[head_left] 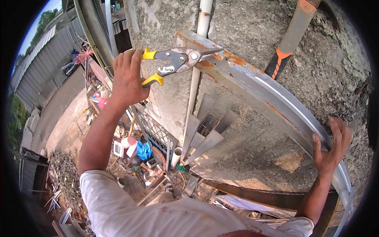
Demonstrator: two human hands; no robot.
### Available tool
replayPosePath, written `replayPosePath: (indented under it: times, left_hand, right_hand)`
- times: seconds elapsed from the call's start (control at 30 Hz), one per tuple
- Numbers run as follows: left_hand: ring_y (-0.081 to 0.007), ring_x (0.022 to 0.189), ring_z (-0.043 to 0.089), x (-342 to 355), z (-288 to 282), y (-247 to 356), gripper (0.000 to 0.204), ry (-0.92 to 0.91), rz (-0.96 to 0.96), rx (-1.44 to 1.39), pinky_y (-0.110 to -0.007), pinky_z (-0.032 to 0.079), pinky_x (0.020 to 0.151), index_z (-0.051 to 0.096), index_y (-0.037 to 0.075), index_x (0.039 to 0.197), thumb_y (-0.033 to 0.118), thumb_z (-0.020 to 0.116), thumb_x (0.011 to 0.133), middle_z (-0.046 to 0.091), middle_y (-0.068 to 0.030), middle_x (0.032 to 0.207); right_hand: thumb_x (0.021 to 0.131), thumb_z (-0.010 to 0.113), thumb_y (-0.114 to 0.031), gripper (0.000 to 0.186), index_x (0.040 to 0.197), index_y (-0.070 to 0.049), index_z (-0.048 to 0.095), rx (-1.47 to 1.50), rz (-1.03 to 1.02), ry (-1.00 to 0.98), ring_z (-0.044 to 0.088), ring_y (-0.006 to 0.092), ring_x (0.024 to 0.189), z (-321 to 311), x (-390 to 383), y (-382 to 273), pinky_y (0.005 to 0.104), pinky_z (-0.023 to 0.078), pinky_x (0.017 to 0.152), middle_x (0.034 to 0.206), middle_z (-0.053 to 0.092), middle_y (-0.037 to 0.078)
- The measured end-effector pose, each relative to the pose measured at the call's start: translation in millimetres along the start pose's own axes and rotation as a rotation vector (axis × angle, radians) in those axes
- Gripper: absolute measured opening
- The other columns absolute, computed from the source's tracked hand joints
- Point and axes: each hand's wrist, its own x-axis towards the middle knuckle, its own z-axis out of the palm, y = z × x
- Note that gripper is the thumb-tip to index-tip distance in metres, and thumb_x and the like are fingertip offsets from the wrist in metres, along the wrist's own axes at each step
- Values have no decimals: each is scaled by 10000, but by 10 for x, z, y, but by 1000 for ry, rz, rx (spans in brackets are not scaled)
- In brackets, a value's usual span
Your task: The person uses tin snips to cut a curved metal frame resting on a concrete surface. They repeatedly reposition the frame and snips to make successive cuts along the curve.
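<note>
My left hand [127, 79] grips the yellow-ended handles of a pair of tin snips [192, 56], which stand spread apart. The blades of the snips lie at the edge of a long metal channel [252, 89], close to its rusty far end. Silver-grey with rust patches, the channel slants down to the right across the rough wall. Further along it, my right hand [333, 146] holds the channel's edge, thumb on the near side and fingers over the far side.
A white pipe [205, 17] runs down the wall. A grey and orange tool handle [290, 37] is at the upper right. Below are flat metal strips [209, 140], a blue plastic bag [143, 150] and mixed scrap. A corrugated fence [43, 65] stands far left.
</note>
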Motion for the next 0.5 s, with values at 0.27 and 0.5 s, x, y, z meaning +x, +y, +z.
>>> replayPosePath:
  times: [0.27,0.5]
  left_hand:
    - [-404,1157,490,5,-51,81,870,35,-2,-3,-505,351,1035,435,20,1364,59,757,557,506,-192,1229]
    - [-434,1203,485,-24,-110,176,918,-30,-48,22,-525,352,1056,424,14,1402,120,816,579,502,-222,1275]
  right_hand:
    - [774,866,-413,758,1320,-7,531,1495,118,-22,594,355,1148,931,-604,-2615,492,481,975,1263,596,200]
    - [775,851,-493,1159,1572,-7,165,2695,672,150,239,333,1508,1809,842,-4266,494,188,1236,1584,257,239]
